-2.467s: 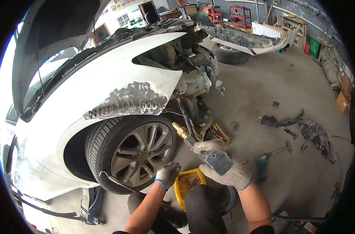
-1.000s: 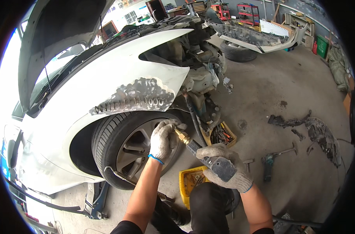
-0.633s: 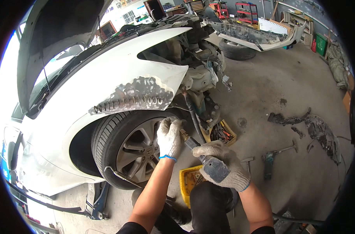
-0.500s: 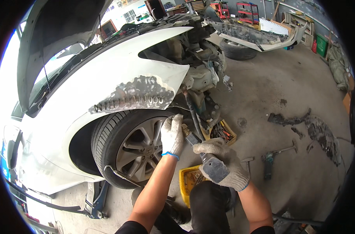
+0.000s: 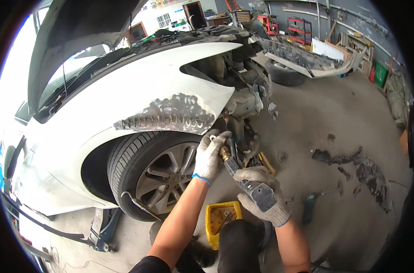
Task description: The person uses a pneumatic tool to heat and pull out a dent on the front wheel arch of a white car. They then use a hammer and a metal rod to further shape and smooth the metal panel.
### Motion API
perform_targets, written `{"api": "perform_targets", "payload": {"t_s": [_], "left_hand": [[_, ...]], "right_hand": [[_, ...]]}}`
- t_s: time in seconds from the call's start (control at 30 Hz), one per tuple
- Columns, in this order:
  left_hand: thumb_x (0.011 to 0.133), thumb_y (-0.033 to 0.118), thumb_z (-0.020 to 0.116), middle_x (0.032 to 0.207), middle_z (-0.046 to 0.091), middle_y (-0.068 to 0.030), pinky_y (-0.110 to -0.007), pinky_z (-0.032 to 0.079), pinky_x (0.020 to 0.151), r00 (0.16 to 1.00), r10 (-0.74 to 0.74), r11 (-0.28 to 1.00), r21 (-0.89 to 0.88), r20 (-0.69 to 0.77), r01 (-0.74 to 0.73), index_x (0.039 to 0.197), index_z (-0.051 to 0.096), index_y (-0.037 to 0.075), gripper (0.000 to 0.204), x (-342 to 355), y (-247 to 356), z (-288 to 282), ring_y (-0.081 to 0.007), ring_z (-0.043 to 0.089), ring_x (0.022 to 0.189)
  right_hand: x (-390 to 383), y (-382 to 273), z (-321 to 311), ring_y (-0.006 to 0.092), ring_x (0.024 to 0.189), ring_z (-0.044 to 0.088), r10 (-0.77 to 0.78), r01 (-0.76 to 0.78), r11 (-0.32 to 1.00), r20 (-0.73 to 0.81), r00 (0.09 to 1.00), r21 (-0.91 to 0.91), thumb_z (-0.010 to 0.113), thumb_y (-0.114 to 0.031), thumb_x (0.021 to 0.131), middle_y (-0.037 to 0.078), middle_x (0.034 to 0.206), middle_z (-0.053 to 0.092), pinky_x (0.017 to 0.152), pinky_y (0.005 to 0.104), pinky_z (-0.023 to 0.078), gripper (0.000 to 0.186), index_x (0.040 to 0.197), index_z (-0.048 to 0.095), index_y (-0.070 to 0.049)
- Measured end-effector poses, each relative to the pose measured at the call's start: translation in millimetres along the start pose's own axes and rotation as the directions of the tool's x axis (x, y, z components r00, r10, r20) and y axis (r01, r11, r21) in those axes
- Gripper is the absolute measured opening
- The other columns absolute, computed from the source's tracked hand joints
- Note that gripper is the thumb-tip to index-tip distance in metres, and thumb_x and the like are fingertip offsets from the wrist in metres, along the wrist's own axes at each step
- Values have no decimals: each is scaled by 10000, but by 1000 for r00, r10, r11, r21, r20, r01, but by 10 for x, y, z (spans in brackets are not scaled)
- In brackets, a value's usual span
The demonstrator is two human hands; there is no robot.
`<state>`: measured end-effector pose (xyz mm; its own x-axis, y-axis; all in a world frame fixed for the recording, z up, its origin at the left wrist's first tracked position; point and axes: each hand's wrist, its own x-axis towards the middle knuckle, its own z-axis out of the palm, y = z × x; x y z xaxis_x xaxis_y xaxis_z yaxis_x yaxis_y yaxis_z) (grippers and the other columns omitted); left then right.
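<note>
My gloved left hand pinches a small metal ring at the brass tip of a dark power tool. My gloved right hand grips that tool by its body, with the tip pointing up toward the car. Just beyond my hands is a white fender with a bare, sanded patch carrying a row of metal rings. The wheel sits under the fender, to the left of my hands.
A yellow bin of small parts is by my knees. A jack stands under the car. On the floor at right lie a cordless tool and dark torn panels. A removed bumper rests on a tire behind.
My left hand has risen to the brass tip and moved slightly right and up in the last half second. The view has shifted, so the car appears a little lower.
</note>
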<state>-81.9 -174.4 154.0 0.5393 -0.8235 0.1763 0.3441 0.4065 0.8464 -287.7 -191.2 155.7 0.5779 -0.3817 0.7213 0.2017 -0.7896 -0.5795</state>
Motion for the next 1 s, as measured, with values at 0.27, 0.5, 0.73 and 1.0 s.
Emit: {"api": "perform_targets", "payload": {"t_s": [0.27, 0.5, 0.73, 1.0], "left_hand": [[945, 179, 578, 810, 697, -60, -222, 411, 459, 979, -177, 982, 49, -104, 183, 940, 654, 38, 160, 137, 229, 34, -94, 541, 554], [927, 238, 635, 806, 696, -53, -244, 437, 506, 982, -171, 984, 27, -75, 174, 999, 656, 44, 207, 234, 318, 9, -106, 583, 604], [910, 237, 639, 773, 679, -102, -311, 520, 570, 986, -155, 986, -73, -61, 151, 993, 641, 12, 240, 307, 301, 19, -168, 614, 615], [919, 240, 631, 846, 692, -90, -276, 486, 657, 978, -197, 979, 35, -73, 200, 994, 659, 13, 241, 288, 409, 27, -146, 622, 739]], "right_hand": [[205, 2, 112, 277, 1045, 615, 43, -43, 998, 9, 999, -43, 722, 5, 683, 54, 1120, 663, 922, 387, 496, 452, 1112, 637, -111], [364, 7, 149, 246, 1049, 614, 101, -101, 995, 20, 995, 19, 709, 37, 693, 90, 1148, 646, 924, 362, 493, 444, 1123, 640, -48], [509, -134, 103, 182, 1033, 598, 139, -132, 989, 111, 984, -69, 672, 63, 710, 73, 1103, 630, 916, 328, 481, 449, 1144, 614, -35], [709, -267, 28, 161, 932, 620, 308, -315, 949, 130, 942, 29, 689, 35, 704, 69, 1052, 654, 840, 312, 515, 429, 1124, 647, -42]]}}
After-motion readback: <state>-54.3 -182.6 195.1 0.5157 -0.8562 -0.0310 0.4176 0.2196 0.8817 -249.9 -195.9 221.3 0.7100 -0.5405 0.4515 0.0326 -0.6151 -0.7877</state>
